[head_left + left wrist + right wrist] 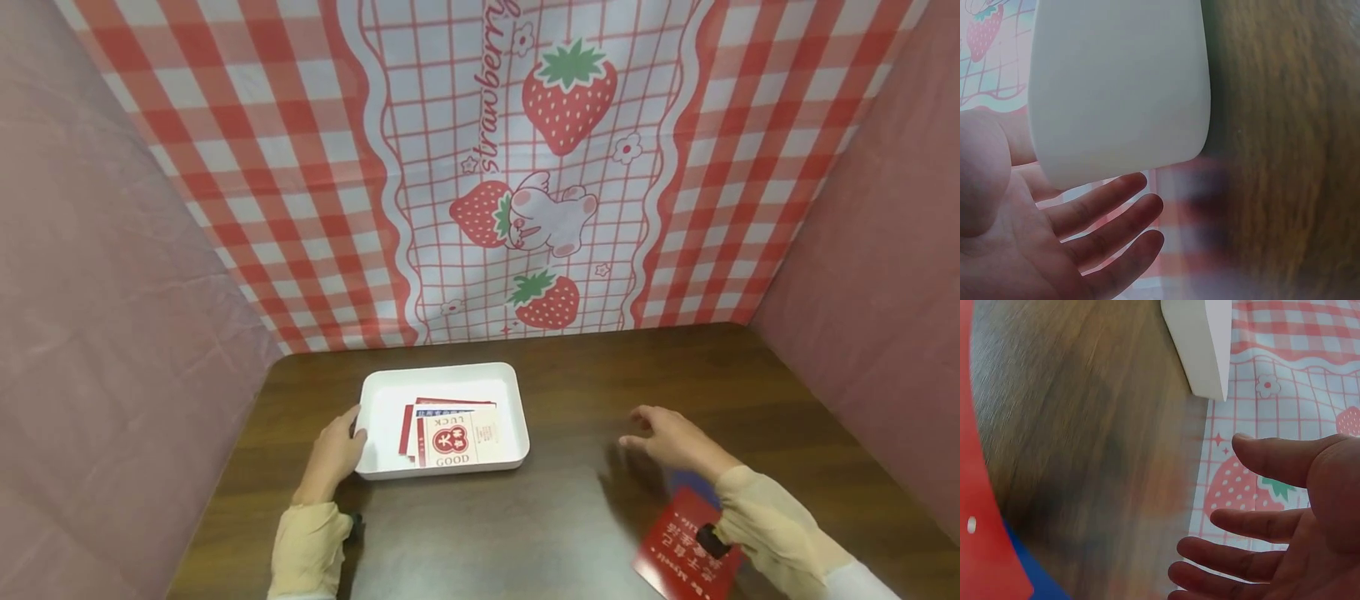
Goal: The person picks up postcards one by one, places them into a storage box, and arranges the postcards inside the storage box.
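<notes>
In the head view a white tray lies on the table with several printed cards overlapping inside it. My left hand is at the tray's left end and holds its rim between thumb and index finger. The left wrist view shows the tray's outer wall hiding the tips of both; the other fingers extend loosely below. To the right my right hand hovers over the table, fingers apart, holding nothing. Near its wrist lie a red card and a blue card, partly covered by the sleeve.
The dark wooden table carries the tray at left and the loose cards at front right. A checked strawberry cloth hangs behind it. Pinkish drapes stand at the left and right.
</notes>
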`<state>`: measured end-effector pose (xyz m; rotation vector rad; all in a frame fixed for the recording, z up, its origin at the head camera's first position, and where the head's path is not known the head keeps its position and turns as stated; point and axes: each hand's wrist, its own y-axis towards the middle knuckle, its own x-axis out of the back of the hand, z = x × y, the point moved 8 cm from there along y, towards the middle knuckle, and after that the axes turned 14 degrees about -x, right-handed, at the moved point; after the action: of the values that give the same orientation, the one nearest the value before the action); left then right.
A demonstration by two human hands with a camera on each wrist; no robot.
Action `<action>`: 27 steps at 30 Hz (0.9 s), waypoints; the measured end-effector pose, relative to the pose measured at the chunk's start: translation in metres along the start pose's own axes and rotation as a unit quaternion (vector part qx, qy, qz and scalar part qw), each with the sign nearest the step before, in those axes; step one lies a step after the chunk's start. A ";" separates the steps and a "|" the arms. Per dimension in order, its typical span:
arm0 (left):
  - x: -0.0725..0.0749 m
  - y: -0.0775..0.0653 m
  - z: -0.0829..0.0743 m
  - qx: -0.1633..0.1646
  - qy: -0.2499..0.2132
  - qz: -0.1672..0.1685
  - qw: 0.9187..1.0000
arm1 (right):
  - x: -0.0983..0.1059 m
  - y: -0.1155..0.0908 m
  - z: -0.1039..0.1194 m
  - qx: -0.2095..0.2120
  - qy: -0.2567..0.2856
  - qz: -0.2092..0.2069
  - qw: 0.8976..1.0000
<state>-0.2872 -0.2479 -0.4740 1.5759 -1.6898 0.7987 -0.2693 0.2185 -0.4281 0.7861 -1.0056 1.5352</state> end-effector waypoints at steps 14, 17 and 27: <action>-0.002 -0.001 -0.001 -0.007 -0.002 0.003 1.000 | -0.002 -0.010 -0.027 -0.024 -0.058 0.058 0.996; -0.003 -0.001 0.000 -0.008 -0.002 0.003 1.000 | -0.004 -0.013 -0.034 -0.047 -0.073 0.069 0.994; 0.004 -0.001 -0.001 -0.021 0.007 -0.011 1.000 | -0.018 -0.021 -0.044 -0.074 -0.085 0.082 0.990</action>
<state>-0.2860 -0.2491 -0.4701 1.5536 -1.6652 0.7568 -0.2438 0.2522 -0.4591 0.7543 -1.3235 1.5297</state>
